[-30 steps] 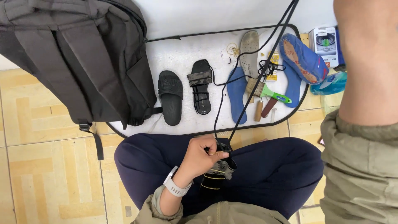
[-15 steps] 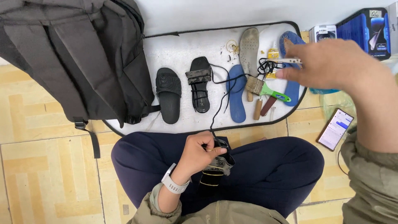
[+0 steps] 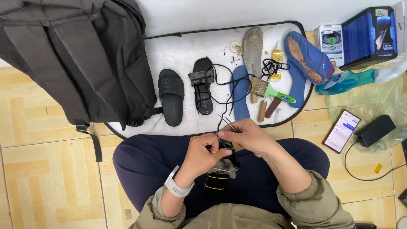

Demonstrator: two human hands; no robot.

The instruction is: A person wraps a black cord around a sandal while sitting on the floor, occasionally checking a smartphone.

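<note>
Both hands — left hand (image 3: 202, 153), right hand (image 3: 246, 136) — gripping dark sandal (image 3: 224, 166); backpack (image 3: 72, 55) nearby

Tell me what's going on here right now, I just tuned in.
A seated person is working over their lap. The left hand, with a white wrist watch, grips a dark strapped sandal, while the right hand holds thin metal needles strung with black thread. On the white mat ahead lie a black slide sandal, a second strapped sandal, blue insoles and a green-handled brush.
</note>
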